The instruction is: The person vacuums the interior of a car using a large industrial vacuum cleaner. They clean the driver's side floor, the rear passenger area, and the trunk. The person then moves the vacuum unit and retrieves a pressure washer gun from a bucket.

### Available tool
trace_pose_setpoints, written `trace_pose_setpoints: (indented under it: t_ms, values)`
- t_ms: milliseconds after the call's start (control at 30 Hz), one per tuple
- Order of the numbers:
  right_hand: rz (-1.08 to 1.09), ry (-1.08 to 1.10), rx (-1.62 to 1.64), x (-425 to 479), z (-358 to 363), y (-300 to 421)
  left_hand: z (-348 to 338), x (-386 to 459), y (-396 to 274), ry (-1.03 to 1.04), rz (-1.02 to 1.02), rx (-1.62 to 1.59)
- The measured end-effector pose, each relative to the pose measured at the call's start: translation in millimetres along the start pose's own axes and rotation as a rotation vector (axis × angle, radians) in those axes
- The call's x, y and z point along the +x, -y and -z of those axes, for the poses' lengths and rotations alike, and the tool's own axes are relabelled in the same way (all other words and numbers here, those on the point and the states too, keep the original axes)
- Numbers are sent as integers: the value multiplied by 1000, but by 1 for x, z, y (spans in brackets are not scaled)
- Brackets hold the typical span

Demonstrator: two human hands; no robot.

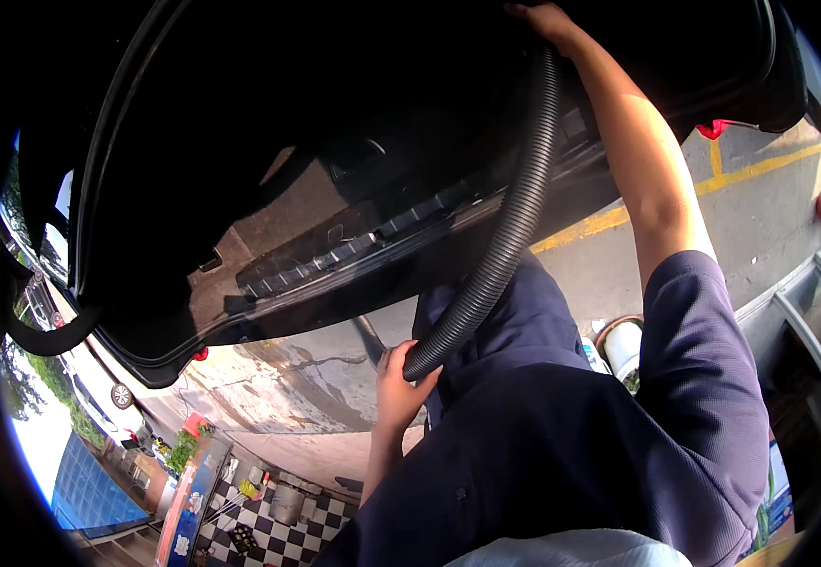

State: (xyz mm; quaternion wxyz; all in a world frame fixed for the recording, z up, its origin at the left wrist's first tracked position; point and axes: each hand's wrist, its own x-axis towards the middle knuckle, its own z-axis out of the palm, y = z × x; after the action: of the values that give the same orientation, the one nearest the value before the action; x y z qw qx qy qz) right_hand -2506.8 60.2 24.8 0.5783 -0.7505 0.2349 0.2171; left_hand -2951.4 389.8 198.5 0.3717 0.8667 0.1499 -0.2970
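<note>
A black corrugated hose [520, 205], likely a vacuum hose, curves from waist height up into the open rear of a dark car. My left hand [397, 390] is wrapped around its lower part, beside my body. At the hose's upper end, my right hand [550, 27] grips it inside the dark cargo area; the fingertips and whatever lies beyond are lost in shadow. Between the hands the hose passes over the ribbed plastic sill trim [353, 248] and the rear bumper [297, 312]. A sunlit strip of cargo floor [290, 220] shows behind the sill.
Another dark tube section [368, 337] reaches toward the wet concrete [290, 383] below. To the right are a white pot [623, 347] and a metal-framed glass door [814, 319]. Lower left, a checkered floor [275, 524] bears a metal cylinder [287, 503].
</note>
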Motion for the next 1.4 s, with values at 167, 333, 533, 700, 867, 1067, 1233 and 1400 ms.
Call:
trace_pose_setpoints:
  t_ms: [167,333,533,700,867,1067,1233,1400]
  values:
    - [-139,64,-366,-136,81,-32,3,-24,27,199,-228,73]
    - [-271,340,-298,-259,55,-42,31,-49,53,167,-411,102]
    - [-191,47,-337,-331,117,-46,63,-76,79,104,-429,83]
    - [-334,78,-400,-343,135,-26,35,-81,62,77,-527,31]
    - [-416,147,-372,-377,105,-57,50,-101,67,64,-537,63]
    - [-388,288,-650,-358,97,-14,43,-117,84,-2,-544,55]
    - [-296,468,-881,-322,52,25,22,-113,73,-16,-626,-14]
    - [-336,582,-862,-307,40,51,12,-126,54,-163,-493,-42]
